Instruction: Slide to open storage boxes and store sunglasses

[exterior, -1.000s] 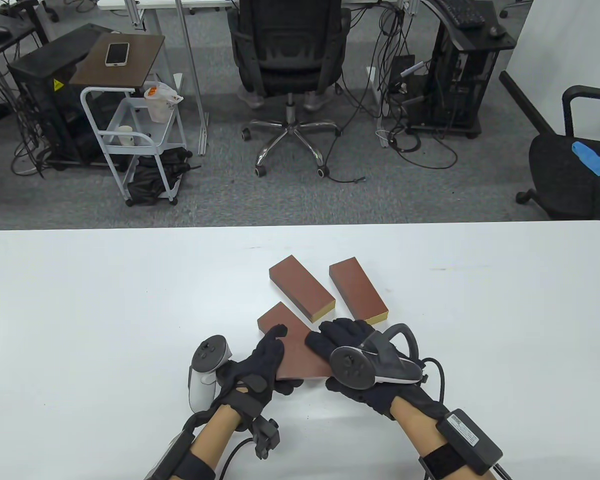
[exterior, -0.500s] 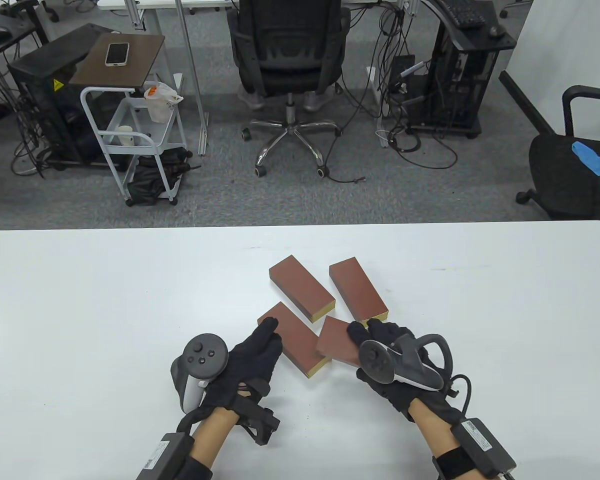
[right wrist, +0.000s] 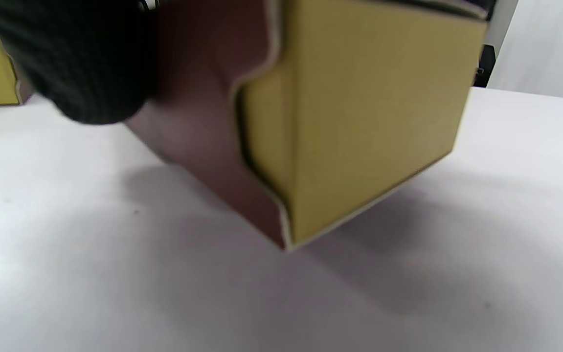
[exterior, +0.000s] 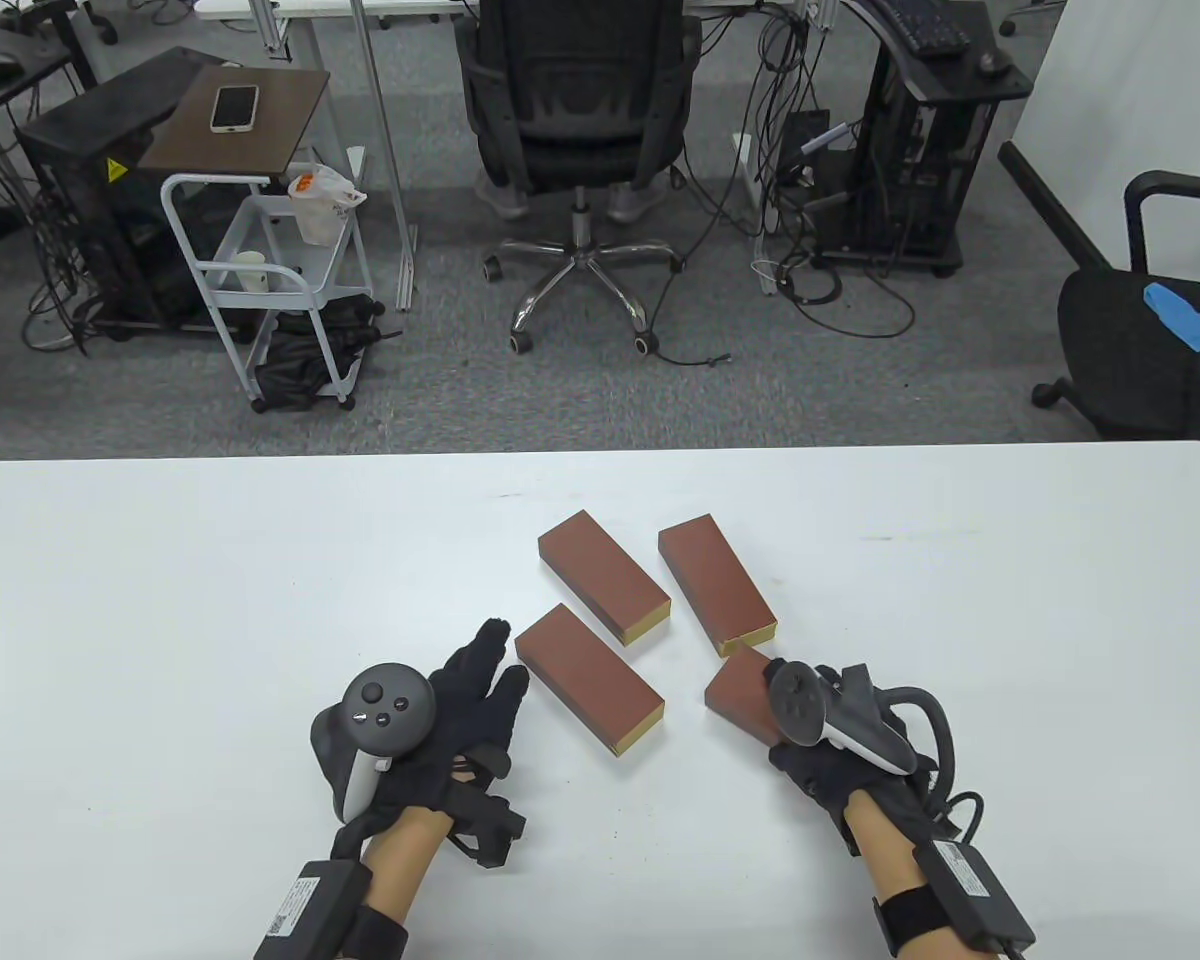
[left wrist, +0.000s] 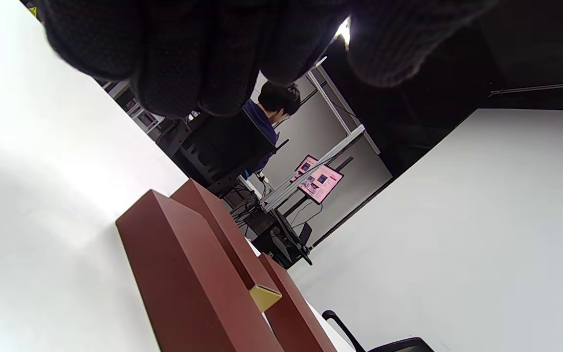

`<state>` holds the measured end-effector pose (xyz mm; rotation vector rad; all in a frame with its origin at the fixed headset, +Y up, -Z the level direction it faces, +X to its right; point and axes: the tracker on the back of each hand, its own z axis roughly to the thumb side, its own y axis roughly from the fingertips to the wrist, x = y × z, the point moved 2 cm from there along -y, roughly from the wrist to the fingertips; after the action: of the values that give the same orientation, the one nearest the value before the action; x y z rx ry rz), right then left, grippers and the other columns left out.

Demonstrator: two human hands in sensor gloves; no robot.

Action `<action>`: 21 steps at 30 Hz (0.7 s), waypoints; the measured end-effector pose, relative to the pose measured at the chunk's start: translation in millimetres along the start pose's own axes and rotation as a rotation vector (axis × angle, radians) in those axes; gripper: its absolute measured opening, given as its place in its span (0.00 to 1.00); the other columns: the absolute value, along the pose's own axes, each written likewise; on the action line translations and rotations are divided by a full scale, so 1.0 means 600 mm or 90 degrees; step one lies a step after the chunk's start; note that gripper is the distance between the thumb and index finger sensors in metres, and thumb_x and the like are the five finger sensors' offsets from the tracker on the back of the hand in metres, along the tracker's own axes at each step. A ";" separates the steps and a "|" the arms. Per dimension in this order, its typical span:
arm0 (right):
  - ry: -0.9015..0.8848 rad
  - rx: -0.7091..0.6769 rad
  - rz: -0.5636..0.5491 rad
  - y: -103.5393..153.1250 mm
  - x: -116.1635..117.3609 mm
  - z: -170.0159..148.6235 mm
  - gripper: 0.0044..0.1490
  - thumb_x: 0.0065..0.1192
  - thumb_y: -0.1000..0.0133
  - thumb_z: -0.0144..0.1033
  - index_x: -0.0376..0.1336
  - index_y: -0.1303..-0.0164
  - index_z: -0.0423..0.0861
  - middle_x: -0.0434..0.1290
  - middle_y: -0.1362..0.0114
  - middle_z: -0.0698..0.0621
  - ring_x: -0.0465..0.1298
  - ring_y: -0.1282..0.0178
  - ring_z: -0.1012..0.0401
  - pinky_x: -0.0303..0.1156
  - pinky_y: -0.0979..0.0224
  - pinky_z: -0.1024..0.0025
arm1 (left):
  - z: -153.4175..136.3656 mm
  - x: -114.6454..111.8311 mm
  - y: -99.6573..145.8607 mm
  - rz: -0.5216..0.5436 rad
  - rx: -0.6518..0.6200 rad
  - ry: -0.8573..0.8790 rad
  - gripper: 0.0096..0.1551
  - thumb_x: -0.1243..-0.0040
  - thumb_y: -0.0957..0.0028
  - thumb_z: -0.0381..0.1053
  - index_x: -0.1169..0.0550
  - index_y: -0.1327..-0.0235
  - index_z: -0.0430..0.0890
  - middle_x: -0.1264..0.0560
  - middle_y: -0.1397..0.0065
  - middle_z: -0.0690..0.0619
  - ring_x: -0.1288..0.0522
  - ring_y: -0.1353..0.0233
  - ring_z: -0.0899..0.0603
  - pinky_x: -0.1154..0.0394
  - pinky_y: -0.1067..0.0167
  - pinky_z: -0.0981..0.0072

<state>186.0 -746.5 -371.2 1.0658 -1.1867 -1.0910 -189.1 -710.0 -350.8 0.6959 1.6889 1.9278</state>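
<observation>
Several maroon storage boxes with yellow inner ends are on the white table. Two lie at the back and one lies nearer. My right hand grips a fourth box just right of the near one, fingers hidden under the tracker. The right wrist view shows that box's yellow end lifted off the table, a gloved finger on its maroon side. My left hand lies with fingers straight, just left of the near box, apart from it. No sunglasses are in view.
Beyond the table's far edge are a black office chair, a white cart and a side table with a phone. Another chair stands at the right.
My right hand took the top box off the near box and carried it to the right. My left hand let go of the near box and drew back to the left.
</observation>
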 end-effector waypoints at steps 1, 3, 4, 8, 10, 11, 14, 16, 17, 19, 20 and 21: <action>0.005 0.006 0.002 -0.001 0.003 -0.001 0.50 0.71 0.63 0.58 0.50 0.32 0.64 0.61 0.25 0.41 0.68 0.30 0.42 0.66 0.29 0.47 | -0.001 0.001 -0.001 0.005 -0.001 -0.009 0.37 0.42 0.50 0.63 0.28 0.25 0.53 0.25 0.26 0.45 0.25 0.30 0.34 0.29 0.37 0.36; 0.005 0.008 0.005 -0.003 0.007 -0.001 0.50 0.70 0.62 0.59 0.50 0.32 0.64 0.61 0.25 0.41 0.68 0.30 0.43 0.67 0.29 0.47 | -0.002 0.002 -0.001 0.002 -0.002 -0.017 0.38 0.42 0.50 0.63 0.29 0.25 0.53 0.25 0.26 0.45 0.25 0.30 0.34 0.29 0.37 0.36; -0.002 0.008 0.004 -0.003 0.008 -0.001 0.49 0.70 0.62 0.58 0.51 0.32 0.64 0.61 0.25 0.41 0.68 0.30 0.42 0.67 0.29 0.47 | -0.002 0.003 -0.001 0.004 -0.002 -0.020 0.38 0.42 0.50 0.63 0.29 0.25 0.53 0.25 0.26 0.46 0.25 0.30 0.34 0.29 0.37 0.36; 0.003 0.011 0.013 -0.002 0.013 0.000 0.49 0.70 0.62 0.58 0.50 0.32 0.63 0.61 0.25 0.41 0.68 0.30 0.42 0.66 0.28 0.46 | -0.002 0.006 -0.001 0.008 -0.002 -0.034 0.38 0.42 0.50 0.63 0.29 0.25 0.53 0.25 0.26 0.46 0.25 0.30 0.34 0.29 0.37 0.36; 0.008 0.015 0.021 -0.003 0.016 0.000 0.50 0.69 0.62 0.59 0.48 0.32 0.63 0.59 0.24 0.41 0.67 0.29 0.42 0.65 0.28 0.46 | -0.003 0.008 0.000 0.011 -0.004 -0.037 0.37 0.42 0.50 0.63 0.29 0.25 0.53 0.25 0.26 0.46 0.24 0.30 0.34 0.29 0.37 0.36; 0.006 0.017 0.022 -0.002 0.016 0.001 0.52 0.69 0.62 0.58 0.47 0.31 0.61 0.58 0.24 0.41 0.66 0.29 0.42 0.64 0.27 0.46 | -0.003 0.008 0.001 0.010 -0.007 -0.038 0.37 0.42 0.50 0.63 0.29 0.25 0.53 0.25 0.26 0.46 0.24 0.30 0.34 0.29 0.37 0.36; 0.002 0.015 0.018 0.003 0.010 -0.001 0.55 0.69 0.63 0.60 0.45 0.30 0.59 0.56 0.22 0.43 0.63 0.26 0.42 0.63 0.26 0.46 | 0.002 0.009 0.003 0.013 -0.014 -0.056 0.37 0.43 0.50 0.63 0.28 0.25 0.53 0.25 0.26 0.46 0.24 0.30 0.34 0.29 0.37 0.36; -0.022 0.013 0.002 0.007 -0.001 -0.004 0.56 0.69 0.64 0.61 0.46 0.30 0.58 0.56 0.22 0.43 0.63 0.26 0.42 0.62 0.26 0.45 | 0.008 0.009 0.003 0.014 -0.021 -0.064 0.37 0.43 0.50 0.63 0.28 0.25 0.53 0.25 0.26 0.46 0.25 0.30 0.34 0.29 0.37 0.36; -0.029 0.014 -0.003 0.009 -0.006 -0.004 0.55 0.69 0.64 0.61 0.47 0.30 0.58 0.56 0.23 0.42 0.63 0.26 0.42 0.62 0.26 0.45 | 0.011 0.009 0.004 0.016 -0.025 -0.067 0.37 0.43 0.50 0.63 0.29 0.25 0.53 0.25 0.26 0.46 0.25 0.30 0.34 0.29 0.37 0.36; -0.036 0.008 -0.029 0.013 -0.024 -0.001 0.55 0.69 0.64 0.61 0.48 0.31 0.58 0.56 0.23 0.43 0.63 0.26 0.42 0.62 0.26 0.45 | 0.020 0.008 0.004 0.018 -0.036 -0.082 0.37 0.43 0.50 0.63 0.29 0.25 0.53 0.26 0.25 0.46 0.25 0.30 0.34 0.30 0.36 0.36; -0.035 0.007 -0.039 0.015 -0.032 0.001 0.54 0.69 0.64 0.61 0.49 0.31 0.58 0.57 0.23 0.43 0.63 0.26 0.42 0.62 0.26 0.45 | 0.023 0.008 0.004 0.020 -0.039 -0.088 0.37 0.43 0.50 0.63 0.29 0.25 0.53 0.26 0.25 0.46 0.25 0.29 0.34 0.30 0.36 0.36; -0.037 0.004 -0.056 0.016 -0.043 0.004 0.54 0.69 0.66 0.62 0.50 0.31 0.58 0.57 0.23 0.43 0.63 0.27 0.43 0.62 0.26 0.45 | 0.028 0.008 0.004 0.020 -0.047 -0.097 0.37 0.43 0.50 0.63 0.29 0.25 0.53 0.26 0.25 0.46 0.25 0.29 0.34 0.30 0.36 0.36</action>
<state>182.6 -719.9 -365.2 1.1068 -1.1992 -1.1935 -181.8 -694.9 -346.6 0.8227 1.5167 1.8962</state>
